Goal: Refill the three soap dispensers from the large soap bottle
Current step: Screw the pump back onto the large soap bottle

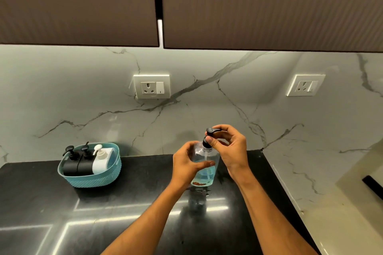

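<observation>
The large soap bottle (205, 167) is clear, about half full of blue liquid, and stands upright on the black counter (124, 209). My left hand (187, 166) grips its body from the left. My right hand (230, 148) pinches the black pump cap (208, 137) at the bottle's neck, with the pump head poking out to the left of my fingers. Three soap dispensers stand side by side in a teal basket (91, 178) at the left: two black dispensers (77, 162) and a white dispenser (100, 160), all with pumps on.
A marble backsplash with two wall sockets (151, 86) (305, 85) rises behind the counter. Brown upper cabinets (248, 6) hang overhead. The counter ends at the right, where a light marble ledge (331, 213) begins. Glossy counter surface lies between the basket and the bottle.
</observation>
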